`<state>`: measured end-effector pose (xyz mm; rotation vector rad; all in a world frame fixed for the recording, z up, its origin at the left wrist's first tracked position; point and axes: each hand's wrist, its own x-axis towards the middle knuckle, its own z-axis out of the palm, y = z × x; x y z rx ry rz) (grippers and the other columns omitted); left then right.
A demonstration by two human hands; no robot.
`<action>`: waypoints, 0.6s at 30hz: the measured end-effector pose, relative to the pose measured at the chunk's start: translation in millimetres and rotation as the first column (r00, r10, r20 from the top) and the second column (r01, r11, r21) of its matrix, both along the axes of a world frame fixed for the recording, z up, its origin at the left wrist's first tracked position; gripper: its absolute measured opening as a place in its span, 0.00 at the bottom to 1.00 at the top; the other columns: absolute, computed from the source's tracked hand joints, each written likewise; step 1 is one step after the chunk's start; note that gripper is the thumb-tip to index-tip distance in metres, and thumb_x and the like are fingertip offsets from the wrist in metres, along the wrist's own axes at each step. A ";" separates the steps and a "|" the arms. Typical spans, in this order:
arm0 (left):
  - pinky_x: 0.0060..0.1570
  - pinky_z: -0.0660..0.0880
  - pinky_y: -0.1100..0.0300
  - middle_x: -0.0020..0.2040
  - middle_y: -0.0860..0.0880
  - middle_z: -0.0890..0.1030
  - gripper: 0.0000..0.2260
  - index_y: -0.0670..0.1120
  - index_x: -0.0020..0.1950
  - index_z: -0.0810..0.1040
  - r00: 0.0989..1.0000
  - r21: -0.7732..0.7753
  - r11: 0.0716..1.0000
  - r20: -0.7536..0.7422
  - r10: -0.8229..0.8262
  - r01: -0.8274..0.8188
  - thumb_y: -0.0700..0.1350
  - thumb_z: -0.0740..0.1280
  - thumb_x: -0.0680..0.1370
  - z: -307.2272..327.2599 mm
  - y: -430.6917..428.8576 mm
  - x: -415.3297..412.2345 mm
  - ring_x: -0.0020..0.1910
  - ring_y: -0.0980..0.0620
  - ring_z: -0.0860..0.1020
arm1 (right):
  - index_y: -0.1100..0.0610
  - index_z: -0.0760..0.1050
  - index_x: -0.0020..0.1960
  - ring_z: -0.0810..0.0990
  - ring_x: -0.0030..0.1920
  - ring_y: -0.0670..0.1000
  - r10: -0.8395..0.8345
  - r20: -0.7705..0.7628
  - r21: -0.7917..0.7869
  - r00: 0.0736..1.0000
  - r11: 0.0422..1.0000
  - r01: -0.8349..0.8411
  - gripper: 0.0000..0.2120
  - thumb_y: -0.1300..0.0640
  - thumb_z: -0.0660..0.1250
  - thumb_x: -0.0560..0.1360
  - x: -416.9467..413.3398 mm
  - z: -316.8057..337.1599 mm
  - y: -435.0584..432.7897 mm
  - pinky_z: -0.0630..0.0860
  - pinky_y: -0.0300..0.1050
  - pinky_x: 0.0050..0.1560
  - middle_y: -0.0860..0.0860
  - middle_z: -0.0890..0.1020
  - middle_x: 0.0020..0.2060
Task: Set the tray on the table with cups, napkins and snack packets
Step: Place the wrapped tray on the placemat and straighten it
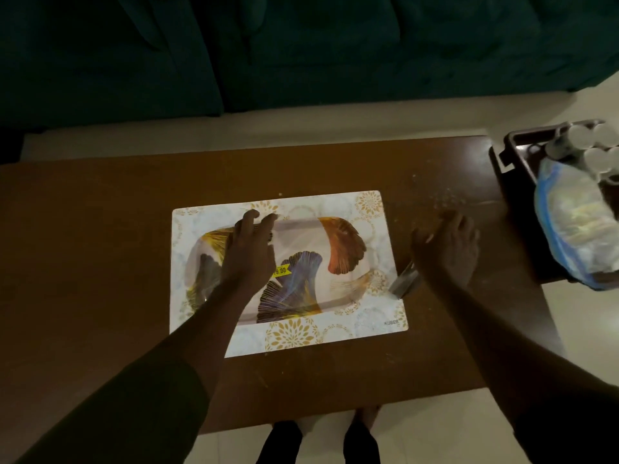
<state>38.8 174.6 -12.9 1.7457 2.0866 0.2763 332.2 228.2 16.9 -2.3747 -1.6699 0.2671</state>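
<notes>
A tray (335, 262) printed with orange, blue and gold leaves and a yellow price sticker lies on a white mat (294, 333) with gold flowers, in the middle of the brown table (100, 262). My left hand (249, 252) rests palm down on the tray's left half, with its fingertips at the far rim. My right hand (449, 246) hovers over the table just right of the mat, fingers apart and holding nothing. White cups (589, 145) and a clear, blue-edged bag of packets (576, 222) sit in a dark crate (512, 162) at the right.
A small clear, shiny object (403, 279) lies at the mat's right edge, under my right wrist. Crumbs speckle the table's far right part. A dark green sofa (301, 55) stands beyond the table. My feet show at the near edge.
</notes>
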 end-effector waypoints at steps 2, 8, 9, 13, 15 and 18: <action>0.63 0.72 0.47 0.74 0.43 0.63 0.25 0.48 0.73 0.67 0.998 0.011 1.000 0.055 -0.029 0.028 0.40 0.65 0.76 -0.3 2.1 27.9 0.69 0.41 0.68 | 0.60 0.64 0.67 0.69 0.65 0.62 -0.162 -0.042 -0.058 0.986 0.986 0.159 0.31 0.44 0.67 0.72 21.7 -2.0 -4.9 0.68 0.57 0.62 0.59 0.70 0.64; 0.56 0.76 0.47 0.71 0.45 0.67 0.25 0.49 0.75 0.63 0.960 -0.040 0.999 0.280 0.013 -0.002 0.43 0.63 0.78 3.1 10.7 115.4 0.61 0.42 0.76 | 0.60 0.59 0.72 0.77 0.61 0.61 -0.317 -0.338 -0.474 0.886 0.871 0.131 0.41 0.38 0.70 0.70 42.4 -22.3 -20.0 0.77 0.59 0.58 0.60 0.74 0.65; 0.57 0.76 0.48 0.71 0.45 0.68 0.24 0.49 0.74 0.64 0.953 -0.028 1.000 0.303 0.006 0.003 0.43 0.63 0.78 4.4 11.4 127.5 0.62 0.41 0.76 | 0.60 0.61 0.71 0.79 0.59 0.60 -0.278 -0.351 -0.461 0.894 0.883 0.094 0.38 0.42 0.71 0.71 42.5 -24.8 -20.7 0.79 0.58 0.56 0.60 0.76 0.64; 0.58 0.74 0.49 0.72 0.45 0.69 0.23 0.49 0.74 0.65 0.952 -0.003 1.000 0.304 -0.018 0.020 0.41 0.63 0.79 12.8 14.0 162.1 0.66 0.42 0.73 | 0.58 0.61 0.73 0.80 0.57 0.60 -0.003 -0.375 -0.367 0.927 0.919 -0.145 0.32 0.52 0.69 0.74 40.1 -25.1 -12.0 0.81 0.56 0.53 0.59 0.77 0.62; 0.59 0.74 0.49 0.72 0.45 0.69 0.22 0.48 0.73 0.65 0.962 -0.003 1.000 0.274 -0.016 0.018 0.41 0.62 0.79 16.7 15.5 171.5 0.67 0.42 0.73 | 0.56 0.60 0.74 0.80 0.58 0.59 0.143 -0.361 -0.333 0.921 0.903 -0.271 0.33 0.54 0.70 0.73 41.0 -23.6 -5.6 0.82 0.52 0.52 0.58 0.77 0.63; 0.60 0.74 0.47 0.72 0.44 0.69 0.21 0.46 0.73 0.66 0.972 -0.008 1.000 0.235 0.018 -0.017 0.40 0.61 0.80 22.0 20.5 181.2 0.66 0.41 0.73 | 0.53 0.58 0.76 0.82 0.56 0.59 0.246 -0.389 -0.300 0.888 0.877 -0.374 0.36 0.55 0.70 0.73 42.3 -23.2 -5.4 0.83 0.55 0.48 0.58 0.77 0.64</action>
